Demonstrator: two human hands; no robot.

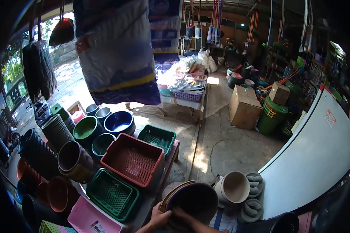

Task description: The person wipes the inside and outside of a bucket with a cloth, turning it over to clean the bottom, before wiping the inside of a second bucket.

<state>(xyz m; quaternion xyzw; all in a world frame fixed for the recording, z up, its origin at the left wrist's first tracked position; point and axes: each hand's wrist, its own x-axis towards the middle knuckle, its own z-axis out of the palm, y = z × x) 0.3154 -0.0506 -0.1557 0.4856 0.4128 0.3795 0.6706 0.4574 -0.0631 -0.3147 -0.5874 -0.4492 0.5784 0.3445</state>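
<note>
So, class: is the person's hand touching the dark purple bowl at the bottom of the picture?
Touching. The head view shows the left hand gripping the rim of the dark purple bowl, fingers curled over its edge with no gap.

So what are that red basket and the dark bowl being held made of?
The red basket looks like moulded plastic: uniform colour, fine mesh floor. The dark bowl under the left hand seems plastic too, smooth with a dull sheen, though glazed ware can't be ruled out.
</note>
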